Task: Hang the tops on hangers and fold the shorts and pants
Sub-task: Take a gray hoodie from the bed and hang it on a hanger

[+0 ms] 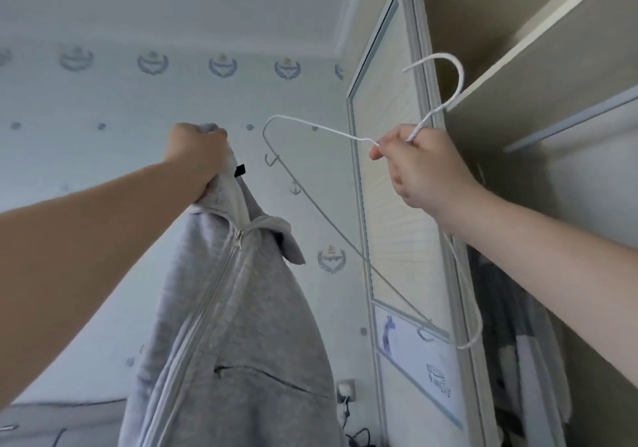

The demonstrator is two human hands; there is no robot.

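A grey zip-up hooded top (238, 325) hangs in the air, zipped shut, its hood drooping to the right. My left hand (196, 156) grips it by the bunched collar, raised high. My right hand (417, 167) pinches the neck of a white wire hanger (312, 211), just below its hook. The hanger is tilted, one shoulder pointing up-left toward the top, the other down past my right wrist. Hanger and top are apart.
An open wardrobe (552, 77) with a shelf fills the right side; dark and light clothes (514, 336) hang inside. Its sliding door frame (366, 205) stands beside the hanger. A patterned wall (121, 108) is behind, with a socket and cables (345, 391) low down.
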